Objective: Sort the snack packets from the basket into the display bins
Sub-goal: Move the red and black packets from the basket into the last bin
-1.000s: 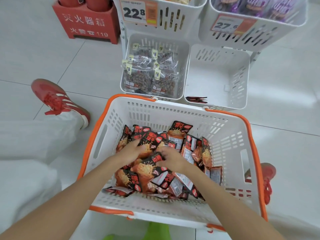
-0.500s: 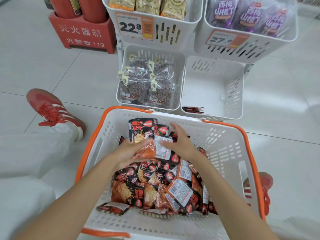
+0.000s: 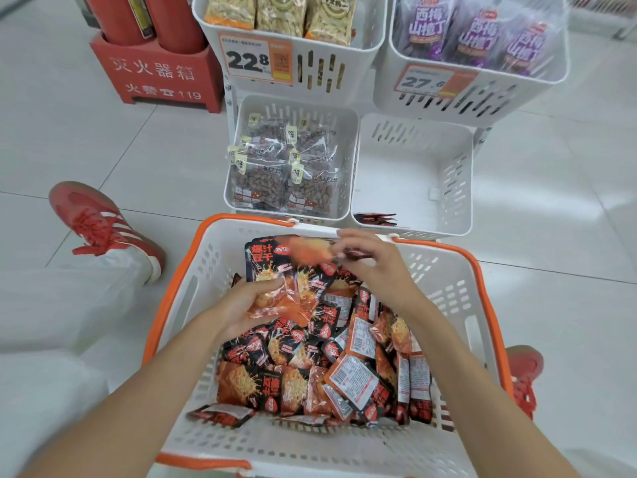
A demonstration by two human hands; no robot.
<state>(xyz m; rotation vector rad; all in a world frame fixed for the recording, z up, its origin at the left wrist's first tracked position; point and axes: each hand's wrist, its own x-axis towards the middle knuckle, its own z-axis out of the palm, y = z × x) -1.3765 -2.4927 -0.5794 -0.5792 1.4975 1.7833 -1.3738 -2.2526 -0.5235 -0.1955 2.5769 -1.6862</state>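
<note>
In the head view, the left hand (image 3: 248,305), fingers curled, grips a bunch of red-and-black snack packets (image 3: 272,270) at frame centre, above the basket (image 3: 458,288). The right hand (image 3: 375,263) pinches a blurred packet (image 3: 306,251) near the far rim. The white bin (image 3: 413,174) at centre right holds only a few dark packets (image 3: 375,219) at its front edge, and the basket is heaped, so sorting looks barely begun.

White basket (image 3: 193,305) rimmed orange; red-and-black packets (image 3: 296,360); white bins (image 3: 462,188).
</note>
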